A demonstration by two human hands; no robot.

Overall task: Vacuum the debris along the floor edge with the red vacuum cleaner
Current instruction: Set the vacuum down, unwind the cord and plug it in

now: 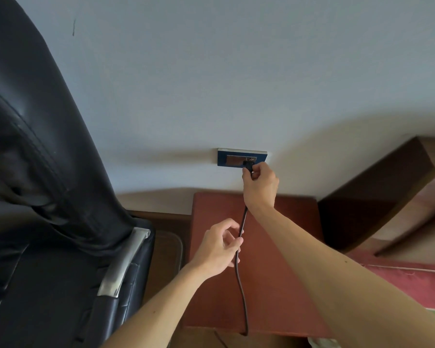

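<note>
At wall socket, right hand pinches black plug to seat it; left hand grips cord, guiding slack.

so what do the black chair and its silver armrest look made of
The big black chair looks like leather or faux leather: glossy, creased, with stitched seams. Its curved silver armrest seems polished metal, judging by its bright reflections.
</note>
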